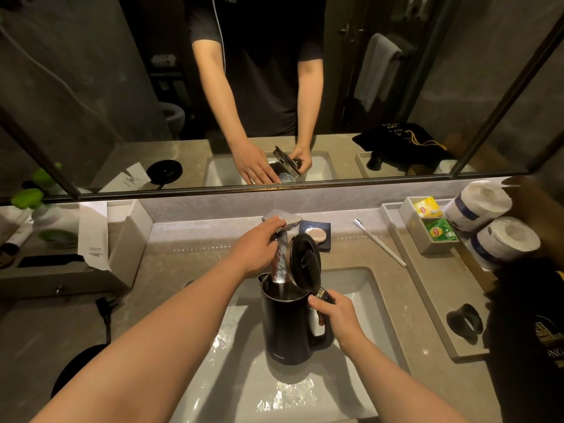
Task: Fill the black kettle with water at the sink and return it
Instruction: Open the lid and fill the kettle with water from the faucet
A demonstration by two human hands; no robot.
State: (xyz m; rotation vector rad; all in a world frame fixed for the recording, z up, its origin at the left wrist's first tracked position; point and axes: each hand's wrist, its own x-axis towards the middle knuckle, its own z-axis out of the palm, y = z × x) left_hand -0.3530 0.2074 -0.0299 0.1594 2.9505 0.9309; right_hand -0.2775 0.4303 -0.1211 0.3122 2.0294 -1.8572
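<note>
The black kettle [288, 325] stands upright in the white sink [360, 288] with its round lid [305, 259] flipped up. My right hand [335, 315] grips the kettle's handle on its right side. My left hand [259, 242] rests on the chrome tap [282, 219], fingers closed over its lever. A stream of water [280, 288] runs from the spout straight down into the kettle's open mouth. The water level inside is hidden.
The kettle's round black base [76, 370] with its cord lies on the counter at the lower left. A soap dish [317, 235] and a toothbrush [380, 242] lie behind the sink. A tray [427, 288] on the right holds tea bags, toilet rolls and a black cup. A mirror spans the wall.
</note>
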